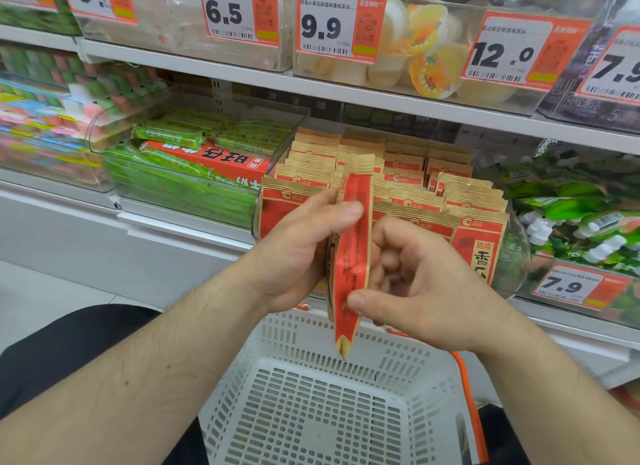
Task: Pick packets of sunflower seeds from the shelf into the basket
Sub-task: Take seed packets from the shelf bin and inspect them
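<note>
Red-and-kraft seed packet [351, 256] edge-on above white basket [311, 412], pinched by both hands: left hand [298, 253] high, right hand [415, 288] low. Advice: lower into basket, then let go; more packets in shelf bin [415, 194].

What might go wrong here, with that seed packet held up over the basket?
The packet is held edge-on, pinched by the left hand near its top and the right hand lower down; a loose pinch might let it slip early. Its bottom corner hangs near the far rim of the white basket, so it might land outside. The basket's slotted floor could catch a corner.
</note>
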`<state>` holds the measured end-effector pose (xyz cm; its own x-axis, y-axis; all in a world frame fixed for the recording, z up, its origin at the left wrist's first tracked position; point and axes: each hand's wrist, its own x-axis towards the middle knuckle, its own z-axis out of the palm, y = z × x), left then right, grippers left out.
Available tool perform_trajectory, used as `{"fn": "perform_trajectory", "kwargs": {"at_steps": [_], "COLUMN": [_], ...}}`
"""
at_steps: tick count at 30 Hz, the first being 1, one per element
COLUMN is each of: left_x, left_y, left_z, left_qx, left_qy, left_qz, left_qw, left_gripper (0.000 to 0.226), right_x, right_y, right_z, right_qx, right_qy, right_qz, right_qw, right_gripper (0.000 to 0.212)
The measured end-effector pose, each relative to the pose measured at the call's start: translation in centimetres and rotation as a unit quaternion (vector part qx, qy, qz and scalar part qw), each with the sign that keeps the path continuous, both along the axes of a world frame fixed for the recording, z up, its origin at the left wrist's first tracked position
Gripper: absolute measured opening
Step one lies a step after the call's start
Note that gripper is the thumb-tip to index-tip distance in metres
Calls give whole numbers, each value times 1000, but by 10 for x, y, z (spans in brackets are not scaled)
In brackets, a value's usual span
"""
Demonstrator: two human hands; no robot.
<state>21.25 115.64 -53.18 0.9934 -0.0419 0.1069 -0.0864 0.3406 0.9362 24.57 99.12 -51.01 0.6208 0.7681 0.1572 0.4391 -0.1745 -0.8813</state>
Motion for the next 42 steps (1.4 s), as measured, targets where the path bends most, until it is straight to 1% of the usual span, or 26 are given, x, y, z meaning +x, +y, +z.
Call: {"fn": "perform_trajectory", "kwargs": {"at_steps": [2,3,4,7,9,11,12,13,15,16,17,18,20,23,27,33,35,37,39,41,42], "left_x": [1,2,2,3,4,3,2,1,-1,-2,-3,-3,-4,-2,-1,-1,-1,-1,-2,-3,-3], "left_y": [2,3,4,7,13,20,22,24,24,22,19,17,14,14,14,12,12,11,11,15,19], "left_z": [-4,-5,-5,-4,-3,-1,-1,-2,-6,-8,-10,-10,-10,-10,-12,-16,-15,-15,-13,-8,-5], "left_qx": [-10,-13,-10,20,63,113,141,165,192,202,210,215,220,237,260,284,284,278,258,185,133], "left_qy": [-18,-27,-33,-36,-37,-39,-40,-37,-30,-33,-39,-43,-48,-50,-72,-103,-106,-106,-97,-92,-94], "left_qz": [-28,-38,-44,-32,-24,-20,-17,-18,-45,-66,-80,-91,-96,-83,-93,-105,-111,-122,-118,-98,-76], "left_qw": [999,999,998,999,997,993,989,986,980,977,974,971,969,967,958,947,946,947,954,974,984], "left_gripper": [65,75,78,76,71,69,71,78,100,100,93,86,80,81,81,86,86,85,88,96,98], "right_x": [-1,-1,-1,1,3,4,5,6,8,10,11,11,9,7,7,7,7,6,5,5,5], "right_y": [0,0,0,0,0,-1,-2,-3,-4,-4,-4,-4,-3,-2,-1,3,4,4,6,6,4], "right_z": [-2,-3,-4,-8,-10,-13,-14,-14,-10,-8,-5,-3,-1,-1,0,2,3,2,2,1,1], "right_qx": [-3,-6,-10,-31,-49,-57,-46,-21,63,103,132,146,151,148,164,160,159,159,158,149,137], "right_qy": [-2,-6,-14,-62,-99,-112,-96,-60,39,83,112,123,119,110,146,174,169,171,172,145,110], "right_qz": [-1,-4,-7,-31,-42,-29,-11,11,49,60,67,72,80,55,15,-70,-93,-107,-111,-121,-130], "right_qw": [1000,1000,1000,997,993,992,994,998,996,989,983,979,978,981,975,969,968,966,966,971,976], "right_gripper": [28,29,31,28,31,30,26,21,17,16,16,16,16,17,11,24,30,32,37,40,37]}}
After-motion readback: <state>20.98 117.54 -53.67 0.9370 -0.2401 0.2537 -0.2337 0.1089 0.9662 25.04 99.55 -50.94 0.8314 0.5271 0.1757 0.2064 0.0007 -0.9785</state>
